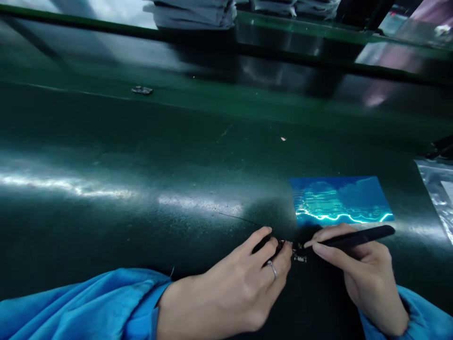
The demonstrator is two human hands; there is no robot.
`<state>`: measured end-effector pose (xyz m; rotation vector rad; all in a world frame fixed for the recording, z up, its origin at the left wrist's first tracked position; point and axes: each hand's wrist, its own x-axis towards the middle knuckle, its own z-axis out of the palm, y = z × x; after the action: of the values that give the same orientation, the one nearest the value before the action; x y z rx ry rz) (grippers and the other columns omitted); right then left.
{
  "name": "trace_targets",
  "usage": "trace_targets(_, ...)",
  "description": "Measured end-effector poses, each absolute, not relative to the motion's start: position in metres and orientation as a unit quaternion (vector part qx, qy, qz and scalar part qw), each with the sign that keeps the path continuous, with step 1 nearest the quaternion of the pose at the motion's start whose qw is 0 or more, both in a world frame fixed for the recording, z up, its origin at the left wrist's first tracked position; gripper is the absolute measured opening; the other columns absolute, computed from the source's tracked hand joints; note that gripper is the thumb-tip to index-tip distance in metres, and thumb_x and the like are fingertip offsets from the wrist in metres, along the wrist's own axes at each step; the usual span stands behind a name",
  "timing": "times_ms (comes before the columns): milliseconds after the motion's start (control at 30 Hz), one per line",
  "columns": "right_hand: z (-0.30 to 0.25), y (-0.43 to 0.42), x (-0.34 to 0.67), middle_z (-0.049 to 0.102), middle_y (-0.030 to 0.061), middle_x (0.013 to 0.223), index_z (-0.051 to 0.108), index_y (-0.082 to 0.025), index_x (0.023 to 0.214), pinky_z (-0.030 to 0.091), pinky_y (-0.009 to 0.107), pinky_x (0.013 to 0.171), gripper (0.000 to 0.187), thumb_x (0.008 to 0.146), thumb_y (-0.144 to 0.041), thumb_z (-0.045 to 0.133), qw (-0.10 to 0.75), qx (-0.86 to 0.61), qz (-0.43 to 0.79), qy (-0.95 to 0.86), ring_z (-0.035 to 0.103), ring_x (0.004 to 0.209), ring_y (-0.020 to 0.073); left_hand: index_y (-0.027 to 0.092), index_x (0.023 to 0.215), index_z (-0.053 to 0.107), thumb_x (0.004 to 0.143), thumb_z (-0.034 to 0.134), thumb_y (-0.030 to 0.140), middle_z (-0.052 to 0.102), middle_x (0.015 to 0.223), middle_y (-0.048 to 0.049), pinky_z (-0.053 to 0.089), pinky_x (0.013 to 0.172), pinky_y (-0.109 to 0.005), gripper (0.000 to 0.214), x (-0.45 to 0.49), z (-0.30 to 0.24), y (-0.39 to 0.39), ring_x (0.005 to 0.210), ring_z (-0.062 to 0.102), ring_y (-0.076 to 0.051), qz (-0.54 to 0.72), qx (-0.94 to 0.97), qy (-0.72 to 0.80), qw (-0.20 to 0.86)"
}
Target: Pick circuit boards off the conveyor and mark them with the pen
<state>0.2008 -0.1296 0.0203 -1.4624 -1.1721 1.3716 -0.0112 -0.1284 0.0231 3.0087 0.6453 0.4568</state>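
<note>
On my feed the board [298,255], a tiny dark piece with pale contacts, lies on the table [141,156] close to the near edge, right of centre, between the two hands. The left hand [233,288] is nearer: its grip is closed, thumb and fingertips pinched on the board's left end, with a ring [272,268] on one finger. The right hand [364,269] has its grip closed around a slim black tool [357,237]. The tool's long axis runs roughly along the near edge, and its tip points left, just short of the board's right end. I cannot tell whether the tip touches. Just beyond the tool lies a blue sheet [339,198], with a silver bag [440,193] at the right edge. I can read no writing anywhere.
</note>
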Motion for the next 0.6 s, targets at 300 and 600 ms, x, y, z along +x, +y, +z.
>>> trace_targets(300,0.024,-0.124,0.222,0.065,0.0045,0.071,0.069,-0.018,0.066,0.046,0.021,0.068,0.020,0.064,-0.037,0.076,0.437,-0.605,0.533,-0.399,0.059,0.075,0.0184,0.012,0.095,0.064,0.095,0.025,0.008,0.061,0.089,-0.0037,0.039,0.099,-0.041,0.039,-0.002,0.023,-0.111,0.086,0.056,-0.017,0.183,0.961,0.204,0.021)
trace_targets(600,0.000,-0.129,0.278,0.064,0.0073,0.077,0.069,-0.017,0.067,0.045,0.025,0.072,0.027,0.067,-0.044,0.072,0.439,-0.638,0.502,-0.385,0.056,0.084,0.0237,0.008,0.110,0.057,0.094,0.024,0.009,0.063,0.089,-0.0064,0.041,0.090,-0.032,0.037,0.012,0.024,-0.094,0.080,0.056,-0.017,0.192,0.961,0.192,-0.051)
